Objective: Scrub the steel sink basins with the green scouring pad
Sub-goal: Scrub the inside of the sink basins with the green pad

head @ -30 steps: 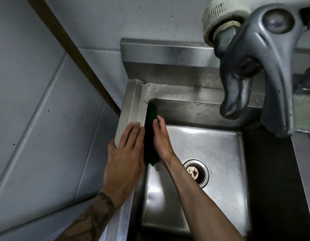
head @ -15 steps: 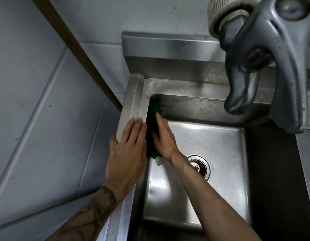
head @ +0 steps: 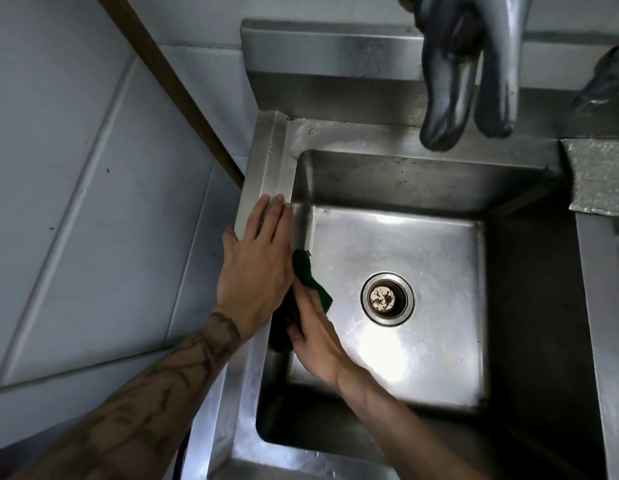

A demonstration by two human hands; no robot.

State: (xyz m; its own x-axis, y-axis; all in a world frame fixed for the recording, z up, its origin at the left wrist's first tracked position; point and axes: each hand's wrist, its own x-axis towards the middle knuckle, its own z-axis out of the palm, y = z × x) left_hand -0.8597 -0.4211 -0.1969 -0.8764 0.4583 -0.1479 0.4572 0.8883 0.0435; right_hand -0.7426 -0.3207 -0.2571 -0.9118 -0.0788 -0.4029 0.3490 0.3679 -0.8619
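A steel sink basin [head: 398,181] fills the middle of the view, with a round drain [head: 387,298] in its floor. My right hand [head: 316,336] presses a dark green scouring pad [head: 306,273] flat against the basin's left inner wall, near the front. The pad sticks out above and below my fingers. My left hand [head: 256,261] lies flat on the sink's left rim [head: 266,161], fingers together, holding nothing.
A large grey faucet [head: 467,64] hangs over the basin's back edge, close to the camera. A tiled wall [head: 76,168] with a brown strip runs along the left. A steel backsplash [head: 329,53] stands behind. A second basin's rim [head: 602,306] lies at the right.
My right hand has slid the pad down the left wall, from the back corner toward the front. My left hand stays on the rim. The camera has tilted down over the basin.
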